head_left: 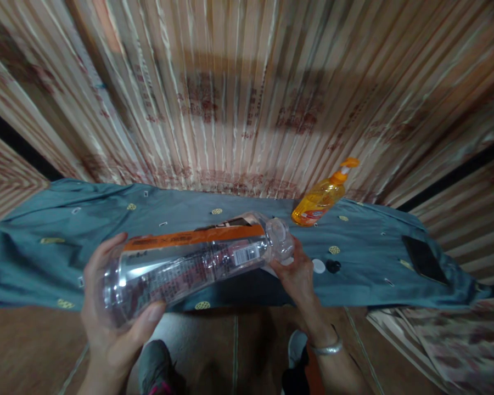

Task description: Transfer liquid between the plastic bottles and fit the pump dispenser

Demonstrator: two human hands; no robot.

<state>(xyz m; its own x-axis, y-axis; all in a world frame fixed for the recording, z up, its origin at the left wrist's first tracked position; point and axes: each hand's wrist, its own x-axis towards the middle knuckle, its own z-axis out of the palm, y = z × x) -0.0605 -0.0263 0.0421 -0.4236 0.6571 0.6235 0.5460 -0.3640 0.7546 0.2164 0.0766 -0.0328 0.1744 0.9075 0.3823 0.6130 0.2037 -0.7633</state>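
Note:
A large clear plastic bottle (197,263), with an orange-and-silver label and a barcode, is held tilted above the cloth, its narrow end to the right and slightly higher. My left hand (111,323) wraps round its wide base, thumb below and fingers above. At the narrow end, my right hand (294,271) grips a small clear plastic piece (279,236), which touches the bottle's neck; I cannot tell whether it is a separate cup or part of the bottle. Just right of this hand, a white round cap (318,266) and a small black object (333,266) lie on the cloth.
The teal patterned cloth (181,206) covers a narrow surface. An orange pump bottle (319,200) stands near its back edge. At the right end lies a dark flat phone-like object (425,259). Striped curtains (239,109) hang behind; shoes (156,365) are on the tiled floor below.

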